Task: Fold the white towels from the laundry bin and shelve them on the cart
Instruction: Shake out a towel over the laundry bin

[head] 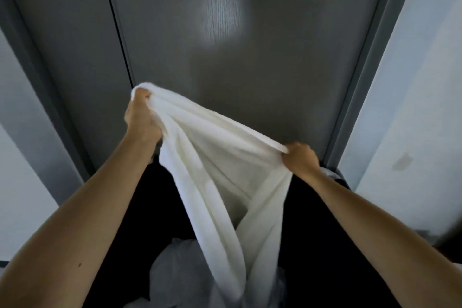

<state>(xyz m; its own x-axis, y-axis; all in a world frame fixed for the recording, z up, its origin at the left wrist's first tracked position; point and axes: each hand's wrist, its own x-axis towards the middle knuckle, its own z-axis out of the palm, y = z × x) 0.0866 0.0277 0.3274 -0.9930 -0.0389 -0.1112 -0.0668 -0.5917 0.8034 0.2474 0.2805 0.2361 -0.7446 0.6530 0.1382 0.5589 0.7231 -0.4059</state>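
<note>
L hand (pixel 141 117) + R hand (pixel 301 157) hold a white towel (pixel 220 170) up before a grey door (pixel 275 70).
Beyond hands: door is dark grey, wood-grain, w/ a bright light patch (pixel 223 7) above them and a vertical seam (pixel 117 22) up-left of L hand; pale wall (pixel 412 107) out to either side. L hand, the higher one, has fingers curled round bunched top corner of towel; R hand, lower, grips other end of top edge. Edge runs taut btwn them, rest hangs twisted btwn forearms. Below hands: black space (pixel 130 220), likely the bin, edges can't be made out; pale cloth heap (pixel 172 272) lies in it, by towel's hanging end.
</note>
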